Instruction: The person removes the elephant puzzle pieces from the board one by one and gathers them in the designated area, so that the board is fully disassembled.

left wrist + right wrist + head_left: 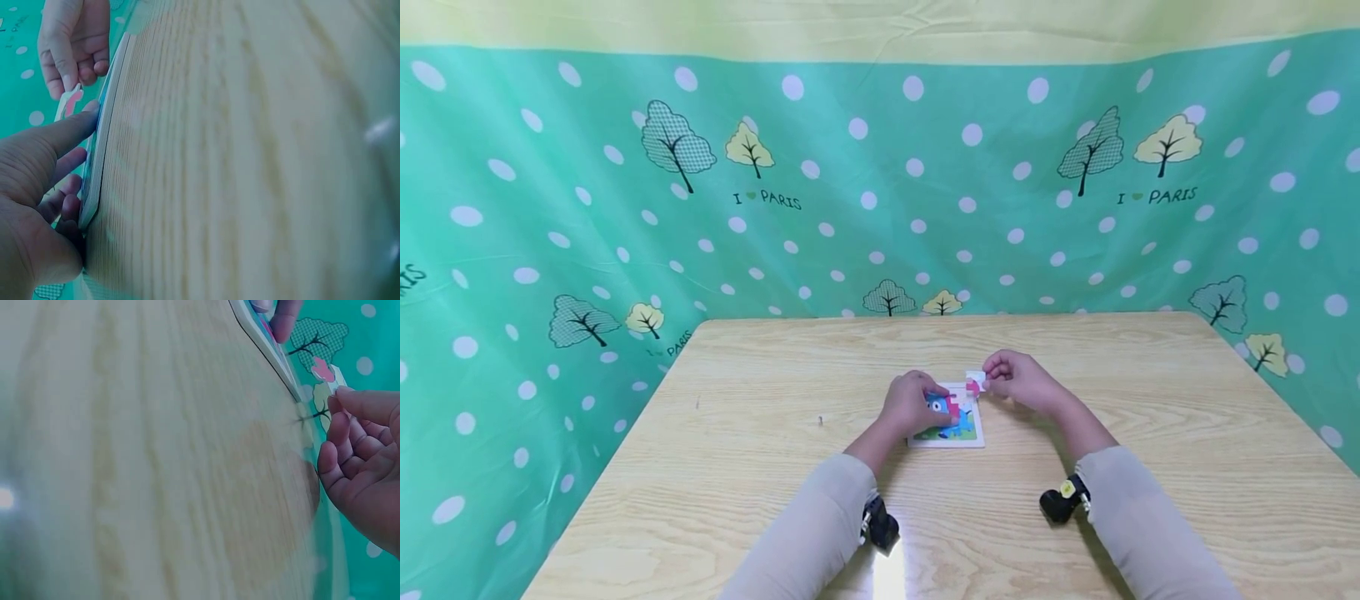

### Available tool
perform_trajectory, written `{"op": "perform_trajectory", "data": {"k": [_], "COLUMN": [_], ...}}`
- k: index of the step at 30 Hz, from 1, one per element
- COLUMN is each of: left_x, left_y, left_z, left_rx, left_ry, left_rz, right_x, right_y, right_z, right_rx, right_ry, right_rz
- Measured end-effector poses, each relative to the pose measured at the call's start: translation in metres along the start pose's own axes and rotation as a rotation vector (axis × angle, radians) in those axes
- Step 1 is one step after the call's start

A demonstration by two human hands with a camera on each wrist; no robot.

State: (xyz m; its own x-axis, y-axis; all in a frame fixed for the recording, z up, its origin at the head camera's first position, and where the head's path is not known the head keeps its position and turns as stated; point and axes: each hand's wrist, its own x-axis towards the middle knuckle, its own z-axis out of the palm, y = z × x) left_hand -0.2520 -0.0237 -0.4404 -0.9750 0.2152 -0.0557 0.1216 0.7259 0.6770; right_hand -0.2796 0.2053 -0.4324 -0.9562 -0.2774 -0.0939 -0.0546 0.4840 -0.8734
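Observation:
A small square picture puzzle [967, 433] with a white border lies flat on the wooden table; its picture shows blue, pink and green. Across its left part rests my left hand [913, 406], thumb and index finger spread over the picture, hiding some of it. In the left wrist view, the thumb [75, 129] touches the puzzle's face near its edge. My right hand [1021, 380] pinches a white and pink puzzle piece [975, 382] between thumb and fingers at the puzzle's upper right corner. The right wrist view shows the piece [329, 375] tilted and raised above the table.
The wooden table [760, 500] spreads around the puzzle on every side. Behind it hangs a green dotted curtain [842, 167] with printed trees. A black wrist camera is strapped to each sleeve, left [880, 525] and right [1060, 502].

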Motion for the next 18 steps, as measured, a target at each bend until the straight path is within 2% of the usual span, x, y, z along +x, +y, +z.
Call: {"op": "perform_trajectory", "data": {"k": [6, 12, 18], "left_x": [-0.001, 0.0, -0.001], "left_y": [0.0, -0.001, 0.0], "left_z": [0.0, 0.002, 0.001], "left_rx": [0.008, 0.008, 0.008], "left_ry": [0.005, 0.004, 0.009], "left_rz": [0.0, -0.004, 0.002], "right_x": [0.0, 0.001, 0.004], "right_y": [0.003, 0.005, 0.008], "right_z": [-0.006, -0.011, -0.018], "right_rx": [0.006, 0.027, 0.109], "right_ry": [0.021, 0.048, 0.06], "right_rz": [-0.013, 0.01, 0.013]}}
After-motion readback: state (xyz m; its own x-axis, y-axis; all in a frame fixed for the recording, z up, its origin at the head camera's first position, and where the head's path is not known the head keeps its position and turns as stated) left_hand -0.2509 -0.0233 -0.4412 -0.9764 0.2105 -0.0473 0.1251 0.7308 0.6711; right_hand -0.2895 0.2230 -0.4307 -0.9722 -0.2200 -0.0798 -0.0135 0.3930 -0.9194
